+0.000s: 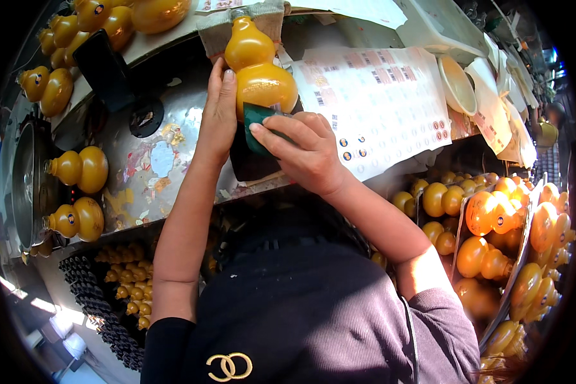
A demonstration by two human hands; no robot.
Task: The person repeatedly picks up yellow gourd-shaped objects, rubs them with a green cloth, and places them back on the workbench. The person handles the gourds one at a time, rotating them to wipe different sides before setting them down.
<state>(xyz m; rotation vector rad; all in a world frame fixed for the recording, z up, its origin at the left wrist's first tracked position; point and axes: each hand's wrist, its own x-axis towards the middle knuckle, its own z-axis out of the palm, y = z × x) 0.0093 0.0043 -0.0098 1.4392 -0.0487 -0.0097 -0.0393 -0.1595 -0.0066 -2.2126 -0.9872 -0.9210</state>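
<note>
A glossy yellow gourd-shaped bottle [256,61] lies in front of me, its neck pointing away onto a cloth-padded rest [214,29]. Along its left side is my left hand [219,109], thumb against the waist of the gourd, holding it steady; the other fingers are partly hidden. My right hand [307,147] pinches a flat green scraper [257,128]. The scraper's upper edge touches the near end of the gourd's lower bulb, by a small printed label patch [275,107]. Beneath the hands is a dark pad [249,166].
Sticker sheets [390,109] cover the bench on the right, beside a round cream bowl [457,86]. A phone on a stand [105,70] and two gourds [80,169] are left. More gourds [121,29] crowd the far left. Racks of gourds [486,211] stand by my right elbow.
</note>
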